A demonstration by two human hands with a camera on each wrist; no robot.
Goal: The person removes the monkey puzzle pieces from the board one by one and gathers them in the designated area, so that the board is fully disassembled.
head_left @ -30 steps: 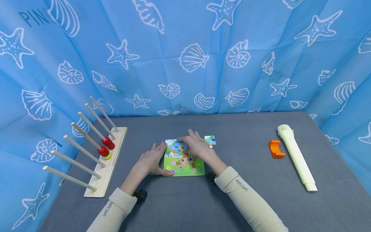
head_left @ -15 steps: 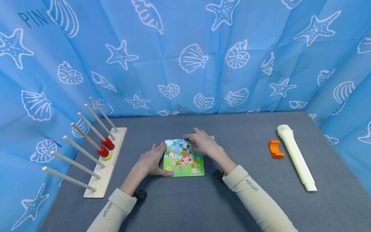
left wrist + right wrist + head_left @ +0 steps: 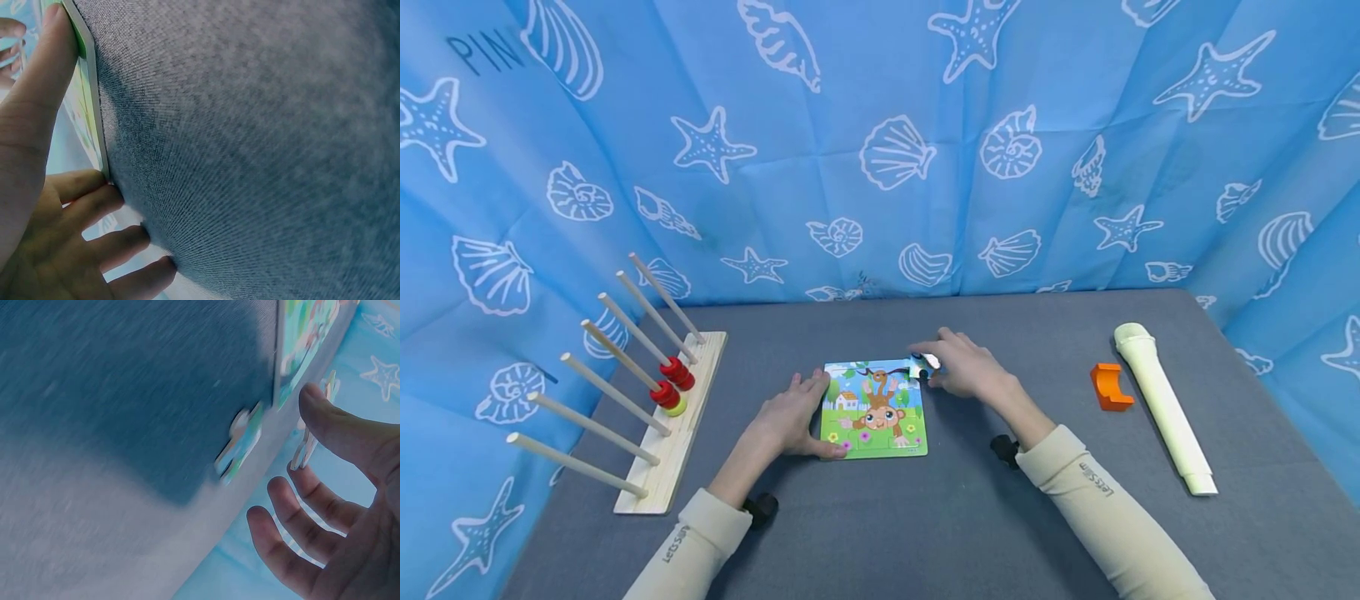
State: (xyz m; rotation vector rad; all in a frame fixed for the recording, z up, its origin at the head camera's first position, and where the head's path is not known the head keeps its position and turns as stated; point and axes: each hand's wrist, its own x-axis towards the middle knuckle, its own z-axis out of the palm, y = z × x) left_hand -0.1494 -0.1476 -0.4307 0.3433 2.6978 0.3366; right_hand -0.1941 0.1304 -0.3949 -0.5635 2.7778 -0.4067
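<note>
A square jigsaw puzzle (image 3: 872,417) with a monkey picture lies flat on the table. My left hand (image 3: 792,419) rests at its left side, fingers spread. The left thumb lies on the near left corner, and in the left wrist view a fingertip touches the puzzle's edge (image 3: 95,106). At the far right corner, my right hand (image 3: 964,367) pinches a puzzle piece (image 3: 304,447) between thumb and index finger. Another loose puzzle piece (image 3: 240,445) lies on the table below that hand in the right wrist view; the hand largely hides this area from the head camera.
A wooden peg rack (image 3: 688,417) with several upright rods and red and yellow rings stands at the left. To the right lie an orange curved block (image 3: 1109,387) and a pale toy microphone (image 3: 1165,408). A blue shell-print curtain (image 3: 955,208) hangs behind the table.
My right hand has moved right, from over the puzzle's upper part to its far right corner, uncovering the monkey's tail. The left hand has stayed at the left edge.
</note>
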